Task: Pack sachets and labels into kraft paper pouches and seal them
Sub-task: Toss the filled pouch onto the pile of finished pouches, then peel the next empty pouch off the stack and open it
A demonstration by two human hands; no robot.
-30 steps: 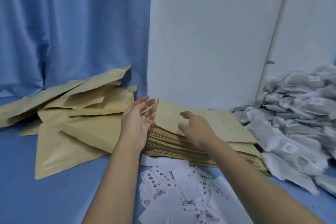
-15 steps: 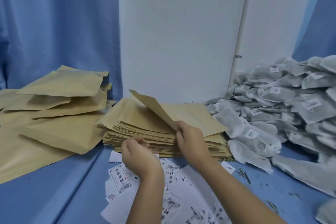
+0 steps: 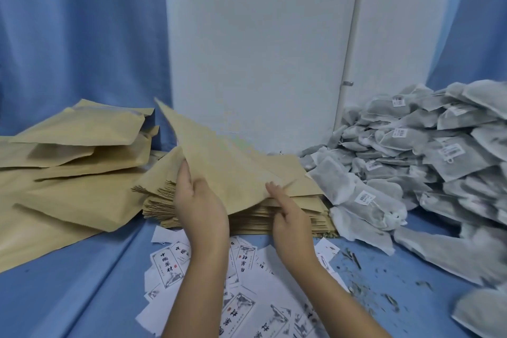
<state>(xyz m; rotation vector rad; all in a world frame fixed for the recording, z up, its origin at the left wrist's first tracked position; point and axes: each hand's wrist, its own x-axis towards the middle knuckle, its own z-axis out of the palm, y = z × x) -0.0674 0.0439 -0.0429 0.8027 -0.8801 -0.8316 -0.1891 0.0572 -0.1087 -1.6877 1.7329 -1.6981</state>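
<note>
Left hand [image 3: 199,200] and right hand [image 3: 288,217] are held at the stack of pouches [image 3: 249,221], with a lifted pouch [image 3: 225,162] gripped between them.
The left hand is placed at the stack's left front, its back turned to the camera and its fingers closed on the lifted pouch's left edge. The right hand is set at the stack's front middle, with the pouch's near corner pinched. The bare left forearm [image 3: 197,282] and right forearm [image 3: 329,291] are stretched toward the stack.

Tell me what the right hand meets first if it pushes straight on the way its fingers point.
The lifted pouch: the right hand's fingertips touch its lower edge. Beyond that, probably the pouch stack, though depth is unclear.
</note>
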